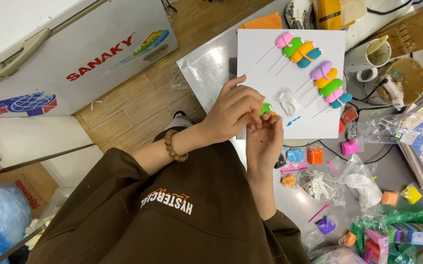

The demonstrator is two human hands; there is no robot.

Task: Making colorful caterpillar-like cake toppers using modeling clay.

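Left hand [231, 113] and right hand [264, 139] meet fingertip to fingertip, both pinched on green clay [266, 108] right at the tips, left closing from above, white board [270, 54] with clay sticks [302, 51] just beyond.

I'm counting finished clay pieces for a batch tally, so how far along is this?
Done: eight coloured clay shapes on sticks lie on the white board. In hand: the left hand and right hand pinch a small green clay piece between them. Left: unused clay lumps, such as the pink one and orange one, sit on the table.
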